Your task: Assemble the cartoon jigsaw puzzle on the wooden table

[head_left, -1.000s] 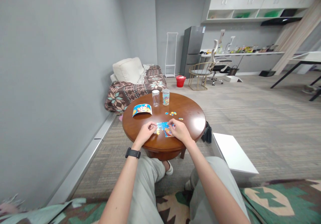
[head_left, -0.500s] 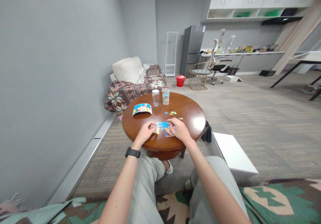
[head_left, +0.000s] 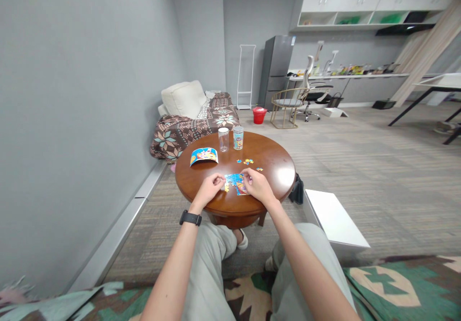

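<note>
While both hands are apart from each other at the near side of the table [head_left: 268,149], the puzzle [head_left: 233,179] lies between them, part-assembled, w/ a gap along its near edge. L hand [head_left: 209,186]: at puzzle's left edge, fingers curled, thumb & index tips close tog.; cannot tell if a pc. is gripped. R hand [head_left: 257,185]: over puzzle's right part, covering some of it, fingertips near the far edge; grip likewise cannot be told. Watch [head_left: 190,218] on L wrist. Loose pcs. [head_left: 248,161] lie beyond the puzzle, approx. ahead of R hand. Card [head_left: 204,156], bowed, stands far-left of puzzle. Clear jar [head_left: 224,141] w/ white lid & printed can [head_left: 238,138] upright side by side, far side of table.
</note>
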The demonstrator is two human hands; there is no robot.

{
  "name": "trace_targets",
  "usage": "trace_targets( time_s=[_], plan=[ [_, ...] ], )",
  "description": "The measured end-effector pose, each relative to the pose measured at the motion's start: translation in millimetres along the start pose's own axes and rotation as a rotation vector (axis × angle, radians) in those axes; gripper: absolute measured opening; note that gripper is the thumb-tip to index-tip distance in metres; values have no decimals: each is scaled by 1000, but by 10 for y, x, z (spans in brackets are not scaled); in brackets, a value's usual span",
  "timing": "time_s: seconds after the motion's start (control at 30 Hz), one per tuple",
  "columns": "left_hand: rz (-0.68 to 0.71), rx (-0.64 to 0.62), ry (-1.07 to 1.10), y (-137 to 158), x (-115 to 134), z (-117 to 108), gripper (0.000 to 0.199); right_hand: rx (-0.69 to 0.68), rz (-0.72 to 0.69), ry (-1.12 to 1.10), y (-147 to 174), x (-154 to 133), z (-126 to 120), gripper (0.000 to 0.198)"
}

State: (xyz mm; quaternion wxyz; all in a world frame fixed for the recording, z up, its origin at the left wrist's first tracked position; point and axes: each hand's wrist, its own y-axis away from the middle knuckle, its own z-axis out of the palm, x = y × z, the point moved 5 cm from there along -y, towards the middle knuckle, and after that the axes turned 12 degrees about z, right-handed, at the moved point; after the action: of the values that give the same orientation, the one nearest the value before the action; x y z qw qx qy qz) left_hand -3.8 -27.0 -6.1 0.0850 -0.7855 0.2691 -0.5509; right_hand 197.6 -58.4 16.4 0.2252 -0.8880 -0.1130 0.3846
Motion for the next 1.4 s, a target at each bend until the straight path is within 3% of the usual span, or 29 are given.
trace_targets(
  time_s=[0.2, 0.87, 1.4],
  plan=[
    [-6, -4, -7, 1, 16, -7, 23, 6, -87, 28, 8, -52, 0, 19],
    [-19, 12, 6, -6, 34, -14, 25, 4, -116, -15, 7, -83, -15, 28],
    [-29, 7, 5, -5, 33, -5, 28, -35, -69, -16, -11, -5, 33, 19]
  ],
)
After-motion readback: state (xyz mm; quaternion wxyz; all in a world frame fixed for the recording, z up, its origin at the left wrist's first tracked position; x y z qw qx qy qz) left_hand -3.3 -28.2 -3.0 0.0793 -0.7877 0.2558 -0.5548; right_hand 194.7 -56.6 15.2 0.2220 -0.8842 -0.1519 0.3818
